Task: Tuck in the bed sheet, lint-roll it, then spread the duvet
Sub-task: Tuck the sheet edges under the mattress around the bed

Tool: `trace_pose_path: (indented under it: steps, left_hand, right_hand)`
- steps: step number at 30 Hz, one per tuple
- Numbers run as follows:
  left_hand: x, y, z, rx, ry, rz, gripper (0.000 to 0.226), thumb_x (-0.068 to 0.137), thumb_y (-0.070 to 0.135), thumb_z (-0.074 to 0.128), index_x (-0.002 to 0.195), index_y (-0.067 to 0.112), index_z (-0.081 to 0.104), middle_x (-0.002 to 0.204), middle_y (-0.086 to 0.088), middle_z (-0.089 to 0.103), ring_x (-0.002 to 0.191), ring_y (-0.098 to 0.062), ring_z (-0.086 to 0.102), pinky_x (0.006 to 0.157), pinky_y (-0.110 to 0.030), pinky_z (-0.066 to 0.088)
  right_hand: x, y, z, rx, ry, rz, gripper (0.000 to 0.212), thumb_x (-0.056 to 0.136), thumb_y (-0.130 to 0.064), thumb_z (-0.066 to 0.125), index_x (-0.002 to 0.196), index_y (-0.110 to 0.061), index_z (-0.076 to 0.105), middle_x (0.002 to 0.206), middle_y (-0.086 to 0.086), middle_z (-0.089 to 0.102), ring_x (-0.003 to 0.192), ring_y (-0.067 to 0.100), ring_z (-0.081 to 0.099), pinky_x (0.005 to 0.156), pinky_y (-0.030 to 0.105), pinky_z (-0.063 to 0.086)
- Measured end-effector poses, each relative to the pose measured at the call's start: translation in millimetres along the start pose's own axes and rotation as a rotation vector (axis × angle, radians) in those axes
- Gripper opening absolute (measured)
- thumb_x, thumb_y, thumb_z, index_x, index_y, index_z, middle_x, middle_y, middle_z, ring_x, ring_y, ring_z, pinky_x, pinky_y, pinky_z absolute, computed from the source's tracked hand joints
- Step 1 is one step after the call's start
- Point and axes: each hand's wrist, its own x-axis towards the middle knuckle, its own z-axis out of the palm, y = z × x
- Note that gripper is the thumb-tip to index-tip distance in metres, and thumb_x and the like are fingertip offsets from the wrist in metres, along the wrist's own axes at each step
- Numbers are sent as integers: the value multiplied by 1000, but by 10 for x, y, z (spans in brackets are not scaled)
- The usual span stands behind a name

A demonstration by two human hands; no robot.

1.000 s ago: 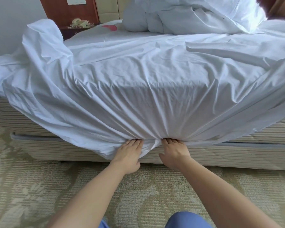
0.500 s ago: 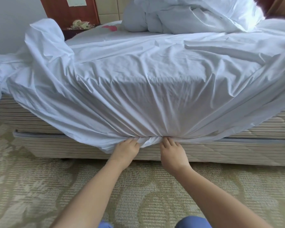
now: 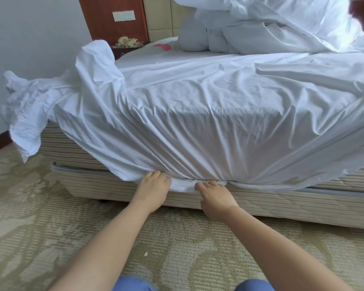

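Along the mattress's lower edge, the creased white sheet [image 3: 208,127] bunches where the left hand [image 3: 155,189] and right hand [image 3: 215,196], palms down, push it under, fingers straight and close together, duvet [image 3: 271,28] heaped behind.

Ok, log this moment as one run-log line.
step: tucking bed sheet | left hand, right hand: pushing hem under mattress | duvet: heaped

A single head-worn, wide-angle view looks forward and down from above the person's forearms, facing the side of the bed [image 3: 261,206] at close range. The carpet [image 3: 40,217] fills the lower frame, the wall [image 3: 29,49] and wooden panel [image 3: 114,28] the upper left. Straight lines bow toward the edges.
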Motion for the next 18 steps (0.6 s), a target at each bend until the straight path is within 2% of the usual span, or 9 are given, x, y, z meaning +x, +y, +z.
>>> trace_pose_path:
  steps: [2, 3, 4, 6, 8, 10, 11, 14, 18]
  left_hand:
    - [-58, -5, -80, -164, -234, -76, 31, 92, 1, 41, 118, 17, 47, 93, -3, 53, 83, -22, 49, 68, -31, 38]
    - [-73, 9, -114, -252, -387, -111, 30, 93, 2, 38, 115, 22, 43, 91, -3, 49, 81, -21, 46, 66, -30, 35]
    - [-83, 29, -139, -317, -462, -125, 21, 93, 4, 39, 106, 21, 42, 92, -3, 48, 82, -20, 44, 65, -29, 33]
    - [-126, -3, -167, -376, -506, -150, 11, 91, 9, 46, 97, 18, 44, 97, -1, 49, 85, -18, 44, 65, -27, 33]
    - [-223, -87, -291, -346, -532, -169, 18, 88, 17, 54, 105, 19, 50, 106, -1, 51, 94, -18, 48, 71, -28, 40]
    - [-332, -226, -431, -259, -522, -182, 34, 87, 19, 57, 120, 18, 53, 121, -1, 52, 108, -19, 50, 85, -32, 45]
    - [-380, -303, -509, -223, -500, -210, 37, 87, 16, 56, 124, 18, 54, 125, -1, 52, 112, -20, 49, 87, -31, 45]
    - [-429, -577, -798, -181, -361, -341, 33, 91, 15, 48, 123, 16, 56, 126, -3, 52, 109, -23, 51, 82, -29, 44]
    - [-462, -907, -1197, -160, -123, -444, 27, 96, 19, 46, 122, 17, 56, 122, -1, 51, 104, -21, 52, 78, -31, 43]
  right_hand:
    - [38, -31, -66, 12, -16, 37, 59, 87, -5, 47, 143, -17, 32, 132, 3, 51, 123, 25, 42, 99, 34, 35]
    - [66, -51, -103, -3, -41, 36, 57, 87, -6, 47, 142, -17, 34, 132, 4, 52, 122, 26, 42, 97, 34, 35]
    - [88, -80, -145, -29, -64, 19, 50, 89, -8, 47, 138, -17, 42, 129, 5, 52, 120, 26, 42, 94, 34, 36]
    - [129, -140, -233, -51, -82, -26, 38, 91, -12, 47, 129, -16, 52, 125, 5, 51, 119, 25, 42, 88, 33, 38]
    - [148, -235, -365, 5, -77, -100, 42, 92, -12, 46, 133, -18, 51, 130, 4, 47, 122, 24, 42, 89, 34, 41]
    - [170, -371, -521, 46, -15, -199, 45, 93, -14, 47, 138, -20, 47, 137, 0, 44, 125, 21, 42, 92, 32, 40]
    - [185, -454, -605, 57, 32, -244, 45, 94, -16, 47, 138, -21, 46, 139, -1, 43, 125, 20, 42, 93, 30, 39]
    - [306, -688, -857, 55, 159, -334, 45, 95, -16, 46, 139, -20, 44, 145, -2, 37, 128, 18, 38, 94, 29, 38]
    - [541, -1020, -1213, 30, 196, -326, 57, 95, -18, 46, 149, -19, 28, 158, 2, 15, 143, 22, 19, 109, 34, 30]
